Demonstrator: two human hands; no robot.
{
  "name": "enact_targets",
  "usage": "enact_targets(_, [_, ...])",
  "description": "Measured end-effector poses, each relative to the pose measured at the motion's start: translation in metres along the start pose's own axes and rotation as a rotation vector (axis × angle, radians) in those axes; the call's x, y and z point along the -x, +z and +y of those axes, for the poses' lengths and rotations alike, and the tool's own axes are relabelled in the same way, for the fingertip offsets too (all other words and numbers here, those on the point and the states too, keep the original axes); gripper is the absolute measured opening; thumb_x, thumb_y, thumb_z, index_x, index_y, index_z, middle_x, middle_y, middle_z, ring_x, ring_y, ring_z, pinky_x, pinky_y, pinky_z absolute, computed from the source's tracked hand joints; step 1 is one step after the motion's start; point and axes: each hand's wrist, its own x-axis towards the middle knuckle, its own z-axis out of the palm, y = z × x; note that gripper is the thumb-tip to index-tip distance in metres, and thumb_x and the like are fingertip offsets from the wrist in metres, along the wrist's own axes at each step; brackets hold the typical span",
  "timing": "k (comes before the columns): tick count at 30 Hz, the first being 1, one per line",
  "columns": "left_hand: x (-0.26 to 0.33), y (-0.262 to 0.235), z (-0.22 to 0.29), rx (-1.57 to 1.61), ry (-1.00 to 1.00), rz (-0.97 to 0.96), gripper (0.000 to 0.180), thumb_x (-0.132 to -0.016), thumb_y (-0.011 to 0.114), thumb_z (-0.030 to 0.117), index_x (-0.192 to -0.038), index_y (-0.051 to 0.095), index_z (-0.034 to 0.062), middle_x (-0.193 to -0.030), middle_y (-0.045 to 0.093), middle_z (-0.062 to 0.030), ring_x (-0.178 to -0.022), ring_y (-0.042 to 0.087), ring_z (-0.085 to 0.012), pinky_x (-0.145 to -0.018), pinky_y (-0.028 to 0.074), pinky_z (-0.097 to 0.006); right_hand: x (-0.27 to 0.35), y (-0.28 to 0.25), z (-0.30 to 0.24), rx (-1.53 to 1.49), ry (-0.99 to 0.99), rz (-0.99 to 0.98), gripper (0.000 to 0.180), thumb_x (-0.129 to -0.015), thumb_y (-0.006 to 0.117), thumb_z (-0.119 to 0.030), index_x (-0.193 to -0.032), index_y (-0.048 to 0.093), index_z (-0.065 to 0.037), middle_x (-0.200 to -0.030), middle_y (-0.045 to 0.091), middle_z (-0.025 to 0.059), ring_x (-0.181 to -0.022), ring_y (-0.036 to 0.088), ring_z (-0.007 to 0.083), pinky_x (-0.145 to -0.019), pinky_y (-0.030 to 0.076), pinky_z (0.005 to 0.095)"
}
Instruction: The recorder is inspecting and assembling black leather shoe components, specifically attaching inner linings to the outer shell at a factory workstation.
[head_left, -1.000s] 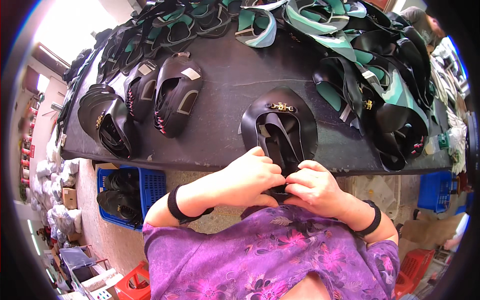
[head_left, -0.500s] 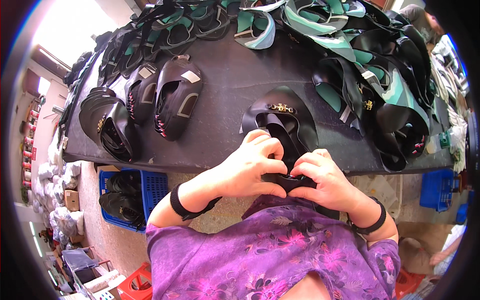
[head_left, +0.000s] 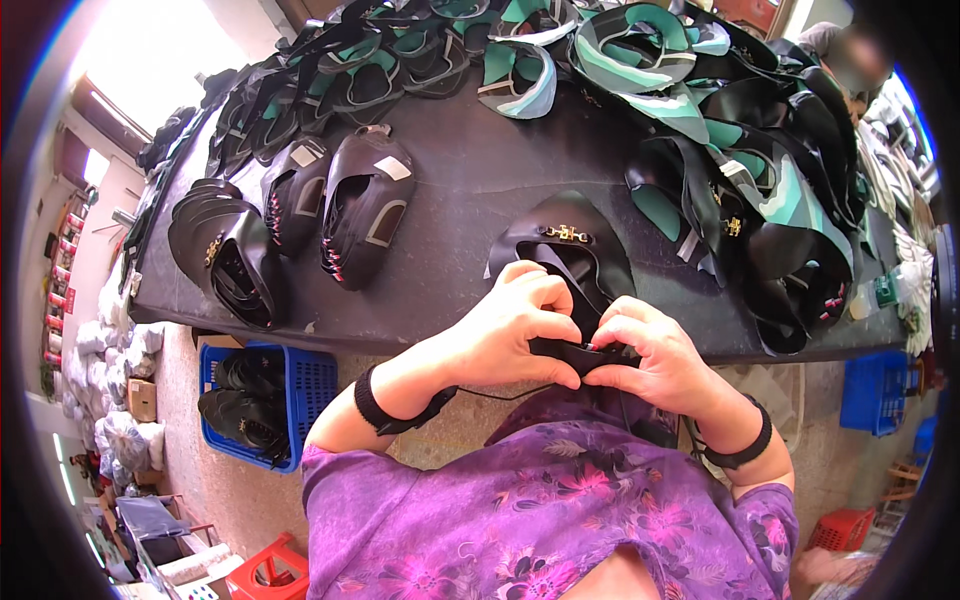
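Observation:
A black shoe upper (head_left: 566, 215) with a gold metal ornament lies at the table's near edge, its toe end pointing away from me. My left hand (head_left: 515, 325) pinches its heel end between thumb and fingers. Close beside it, my right hand (head_left: 650, 345) grips the same heel edge with thumb below and fingers on top. The two thumbs nearly meet. A small light and reddish bit shows between the fingertips, too small to make out. Dark bands circle both wrists.
Stacked black uppers (head_left: 228, 250) stand at left beside another upper (head_left: 368, 205) with a white label. Green-lined uppers (head_left: 640, 50) heap along the far side and right of the black table (head_left: 455, 200). Below sit a blue basket (head_left: 310, 395) and a red stool (head_left: 270, 570). Another person (head_left: 850, 60) is at far right.
My hands keep their grip on the heel edge, with only slight finger movement. The whole view has shifted a little, so the table's things appear slightly lower.

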Motion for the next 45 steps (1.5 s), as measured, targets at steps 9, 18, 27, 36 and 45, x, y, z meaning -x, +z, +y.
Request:
enact_targets(9, [-0.004,-0.002,0.000,0.019,0.000,0.023,0.038,-0.055,0.078,0.032,-0.080,0.062,0.0099,-0.079,0.047,-0.0009,-0.081,0.045,-0.0199,-0.086,0.029,-0.036,-0.005,-0.006,0.004,-0.059,-0.042,0.006,0.027,-0.064,0.074,-0.013,-0.084,0.057,-0.005,-0.080,0.051,0.0065,-0.075,0.050,0.0216,-0.066,0.041,0.0295])
enact_targets(18, [-0.005,0.000,-0.002,0.130,-0.077,0.015,0.036,-0.059,0.077,0.032,-0.085,0.063,0.0102,-0.082,0.050,-0.0036,-0.089,0.044,-0.0233,-0.085,0.031,-0.036,-0.009,-0.010,0.011,-0.202,-0.083,0.000,0.024,-0.065,0.074,-0.010,-0.082,0.058,-0.003,-0.075,0.051,0.0038,-0.073,0.048,0.0168,-0.065,0.040,0.0266])
enact_targets(27, [-0.007,0.003,-0.002,0.054,-0.023,0.072,0.036,-0.060,0.076,0.032,-0.088,0.064,0.0116,-0.078,0.048,-0.0020,-0.088,0.044,-0.0218,-0.088,0.028,-0.037,-0.012,-0.016,0.010,-0.287,-0.013,-0.043,0.022,-0.067,0.073,-0.008,-0.082,0.058,-0.003,-0.075,0.051,0.0031,-0.072,0.047,0.0143,-0.065,0.038,0.0252])
enact_targets(36, [-0.009,0.004,-0.007,0.080,0.008,0.060,0.034,-0.061,0.076,0.032,-0.085,0.064,0.0109,-0.073,0.048,0.0008,-0.079,0.048,-0.0174,-0.092,0.026,-0.037,-0.010,-0.016,0.008,-0.243,0.014,-0.010,0.021,-0.069,0.072,-0.012,-0.082,0.058,-0.003,-0.075,0.052,0.0032,-0.071,0.048,0.0145,-0.064,0.039,0.0254])
enact_targets(45, [-0.010,0.005,-0.004,0.221,-0.088,0.045,0.024,-0.067,0.073,0.029,-0.079,0.065,0.0102,-0.073,0.049,0.0006,-0.080,0.045,-0.0168,-0.088,0.028,-0.034,-0.010,-0.011,0.008,-0.308,-0.004,0.029,0.015,-0.071,0.070,-0.010,-0.080,0.060,-0.003,-0.073,0.051,0.0018,-0.069,0.048,0.0123,-0.062,0.038,0.0247])
